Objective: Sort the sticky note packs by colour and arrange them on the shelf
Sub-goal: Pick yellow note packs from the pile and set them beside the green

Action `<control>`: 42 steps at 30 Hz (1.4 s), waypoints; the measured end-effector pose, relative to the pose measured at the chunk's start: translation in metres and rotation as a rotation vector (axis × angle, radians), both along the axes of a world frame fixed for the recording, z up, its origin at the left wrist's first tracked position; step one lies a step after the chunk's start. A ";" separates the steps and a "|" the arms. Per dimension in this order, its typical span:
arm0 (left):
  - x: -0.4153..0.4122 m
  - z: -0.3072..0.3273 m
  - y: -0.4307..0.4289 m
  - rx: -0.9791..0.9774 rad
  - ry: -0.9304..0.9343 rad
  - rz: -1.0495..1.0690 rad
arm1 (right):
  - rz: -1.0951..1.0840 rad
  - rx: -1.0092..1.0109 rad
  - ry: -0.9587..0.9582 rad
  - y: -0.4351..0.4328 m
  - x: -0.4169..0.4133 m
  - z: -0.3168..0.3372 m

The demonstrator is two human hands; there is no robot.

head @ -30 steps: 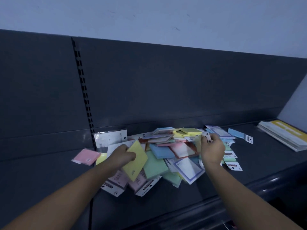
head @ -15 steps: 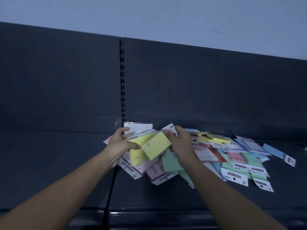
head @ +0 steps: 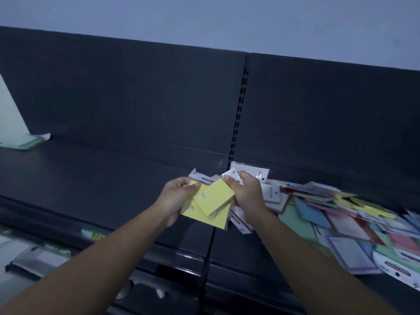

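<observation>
1. The left hand (head: 176, 198) has its fingers clasped round a yellow pack (head: 202, 218) above the shelf (head: 113, 178), probably gathering one colour
2. The right hand (head: 247, 196) pinches a second yellow pack (head: 216, 196) in its fingers, overlapping the first
3. The mixed pile (head: 341, 214) lies unsorted at 3 o'clock

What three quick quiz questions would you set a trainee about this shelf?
1. True or false: the left hand and right hand both hold yellow packs.
2. The mixed pile lies: A) left of the hands, B) right of the hands, C) on the floor.
3. Fill in: the far-left stack on the shelf is ____.
Key: 1 true; 2 B; 3 green.
</observation>
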State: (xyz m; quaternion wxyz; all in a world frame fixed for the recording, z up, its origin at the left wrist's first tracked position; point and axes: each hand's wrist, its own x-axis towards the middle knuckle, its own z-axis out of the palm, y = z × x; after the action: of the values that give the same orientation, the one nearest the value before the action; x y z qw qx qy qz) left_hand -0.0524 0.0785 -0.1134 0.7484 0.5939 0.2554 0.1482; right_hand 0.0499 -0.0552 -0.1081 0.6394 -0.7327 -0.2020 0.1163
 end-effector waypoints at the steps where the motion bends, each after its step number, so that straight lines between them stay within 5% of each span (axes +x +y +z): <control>1: -0.007 0.000 0.005 0.014 0.012 0.003 | -0.006 -0.008 0.032 0.011 -0.005 -0.002; 8: -0.074 0.003 0.076 -0.037 0.036 0.097 | -0.036 0.036 0.384 0.110 -0.059 -0.016; 13: -0.121 0.003 0.141 -0.010 0.053 0.242 | -0.092 0.016 0.321 0.192 -0.116 -0.022; 22: -0.196 0.006 0.241 -0.133 0.036 0.189 | -0.110 -0.007 0.266 0.292 -0.179 -0.020; 29: -0.195 -0.010 0.294 -0.132 0.052 0.310 | 0.102 0.039 0.399 0.336 -0.185 -0.023; 34: -0.177 -0.018 0.337 -0.132 0.019 0.411 | 0.190 -0.029 0.231 0.380 -0.171 -0.033; 42: -0.138 -0.020 0.421 0.033 0.135 0.376 | 0.330 -0.104 0.455 0.457 -0.133 -0.044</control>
State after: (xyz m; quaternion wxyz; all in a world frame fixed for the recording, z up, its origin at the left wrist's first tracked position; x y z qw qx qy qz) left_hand -0.1905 0.4991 -0.1336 0.6787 0.5566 0.4091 0.2493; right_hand -0.0831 0.4022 -0.1519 0.6021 -0.6768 -0.1635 0.3907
